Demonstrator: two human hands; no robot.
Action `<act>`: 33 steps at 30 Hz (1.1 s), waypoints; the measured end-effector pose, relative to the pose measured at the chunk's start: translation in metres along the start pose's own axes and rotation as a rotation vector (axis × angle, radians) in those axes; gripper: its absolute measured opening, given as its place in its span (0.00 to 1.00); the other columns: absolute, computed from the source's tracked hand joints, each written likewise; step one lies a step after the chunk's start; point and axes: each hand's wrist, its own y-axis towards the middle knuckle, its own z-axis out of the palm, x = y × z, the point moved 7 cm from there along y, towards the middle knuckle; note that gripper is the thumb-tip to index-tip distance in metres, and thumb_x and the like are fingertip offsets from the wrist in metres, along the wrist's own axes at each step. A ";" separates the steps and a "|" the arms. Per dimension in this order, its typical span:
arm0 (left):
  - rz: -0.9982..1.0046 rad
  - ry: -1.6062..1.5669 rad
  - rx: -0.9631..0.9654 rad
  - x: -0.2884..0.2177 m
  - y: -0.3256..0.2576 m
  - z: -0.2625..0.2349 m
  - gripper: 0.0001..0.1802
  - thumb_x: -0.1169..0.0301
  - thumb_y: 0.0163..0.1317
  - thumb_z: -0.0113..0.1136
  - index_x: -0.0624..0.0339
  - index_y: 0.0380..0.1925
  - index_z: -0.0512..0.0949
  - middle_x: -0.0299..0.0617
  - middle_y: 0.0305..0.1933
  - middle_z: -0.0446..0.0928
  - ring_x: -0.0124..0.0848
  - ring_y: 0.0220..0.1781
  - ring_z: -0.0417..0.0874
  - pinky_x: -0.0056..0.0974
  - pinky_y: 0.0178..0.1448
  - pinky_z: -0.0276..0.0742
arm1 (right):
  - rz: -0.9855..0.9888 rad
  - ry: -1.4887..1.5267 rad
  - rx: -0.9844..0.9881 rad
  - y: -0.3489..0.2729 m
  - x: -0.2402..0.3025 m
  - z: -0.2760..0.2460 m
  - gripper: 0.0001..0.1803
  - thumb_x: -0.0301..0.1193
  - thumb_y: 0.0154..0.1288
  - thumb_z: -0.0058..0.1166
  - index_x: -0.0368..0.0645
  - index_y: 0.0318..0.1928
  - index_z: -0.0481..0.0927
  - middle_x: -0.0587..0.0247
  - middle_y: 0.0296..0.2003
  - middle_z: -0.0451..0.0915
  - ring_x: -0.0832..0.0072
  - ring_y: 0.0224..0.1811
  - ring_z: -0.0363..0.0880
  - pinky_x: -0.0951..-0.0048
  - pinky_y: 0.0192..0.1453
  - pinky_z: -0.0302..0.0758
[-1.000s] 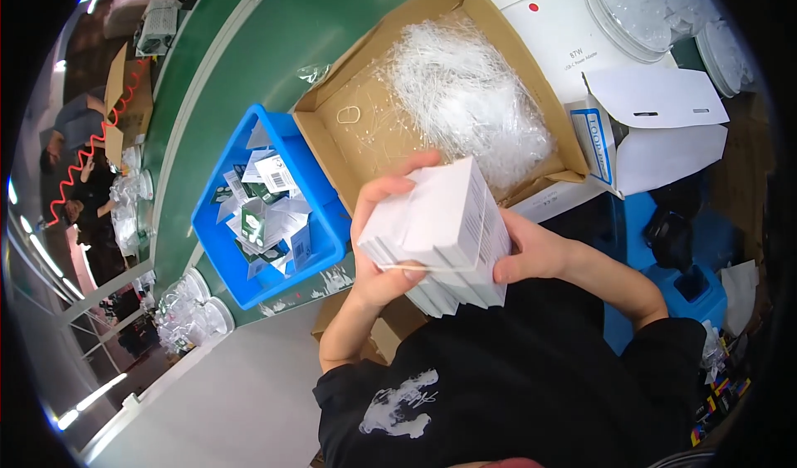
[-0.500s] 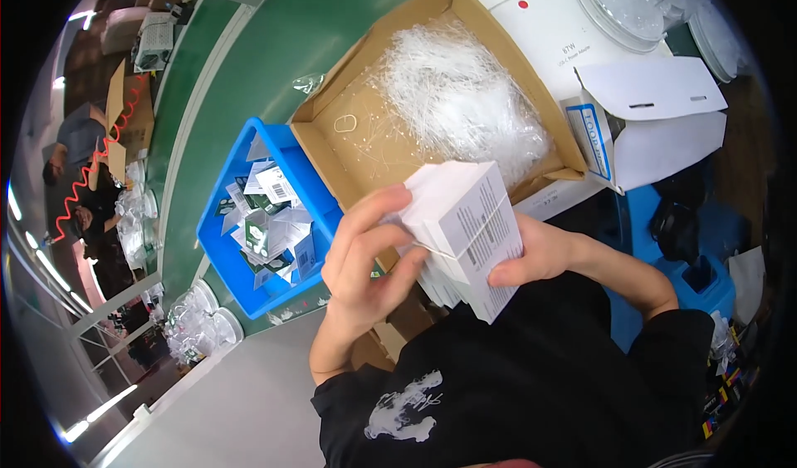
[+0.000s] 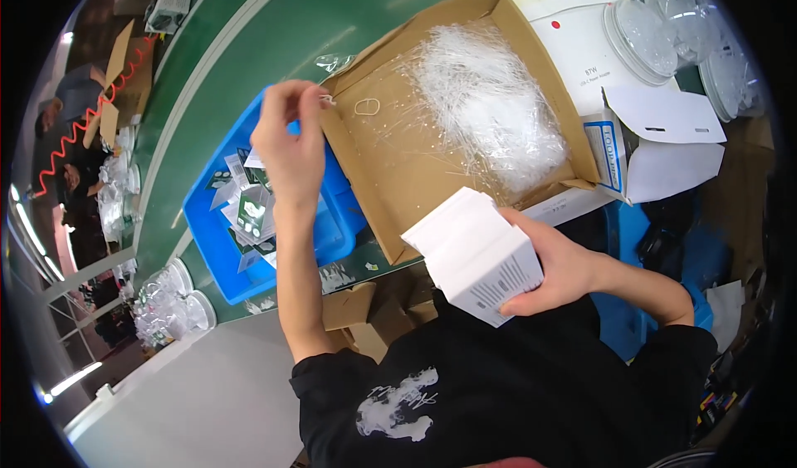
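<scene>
My right hand (image 3: 554, 269) grips a stack of flat white cartons (image 3: 475, 254) held close to my chest. My left hand (image 3: 286, 140) is raised over the left rim of an open brown cardboard box (image 3: 390, 165), fingers pinched on a small rubber band (image 3: 327, 98). A second rubber band (image 3: 366, 107) lies on the box floor. A heap of clear plastic bags (image 3: 490, 107) fills the box's right half. Just left of the box stands a blue bin (image 3: 216, 244) with small printed packets.
A green conveyor belt (image 3: 249, 69) runs along the back. At the right stand a white carton (image 3: 573, 36), an open white box (image 3: 656, 144) and stacks of clear round lids (image 3: 656, 28). Folded brown cartons (image 3: 365, 314) lie below. Other people work at the far left.
My left hand has let go of the white cartons and reached up to the box's rim, pinching a rubber band. My right hand has lowered the stack to the right.
</scene>
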 end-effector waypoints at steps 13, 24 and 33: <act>0.090 0.064 0.286 0.041 0.013 0.036 0.07 0.72 0.62 0.58 0.65 0.36 0.76 0.53 0.31 0.80 0.48 0.34 0.82 0.42 0.39 0.76 | -0.421 -1.130 0.055 0.046 0.080 0.016 0.42 0.35 0.40 0.72 0.39 0.58 0.68 0.51 0.48 0.75 0.54 0.49 0.76 0.60 0.52 0.74; -0.008 -0.128 0.226 0.041 0.004 0.020 0.08 0.74 0.63 0.57 0.66 0.38 0.80 0.48 0.35 0.82 0.37 0.36 0.85 0.35 0.42 0.80 | -0.376 -1.456 0.032 0.101 0.054 -0.002 0.34 0.30 0.40 0.67 0.39 0.53 0.71 0.53 0.48 0.74 0.57 0.52 0.75 0.61 0.56 0.71; 0.095 -0.164 0.273 0.025 -0.002 0.029 0.08 0.72 0.62 0.58 0.65 0.37 0.80 0.49 0.34 0.82 0.41 0.35 0.83 0.38 0.41 0.79 | -0.554 -1.796 -0.190 0.105 0.039 0.017 0.24 0.26 0.52 0.51 0.45 0.54 0.72 0.54 0.47 0.71 0.60 0.52 0.71 0.60 0.56 0.68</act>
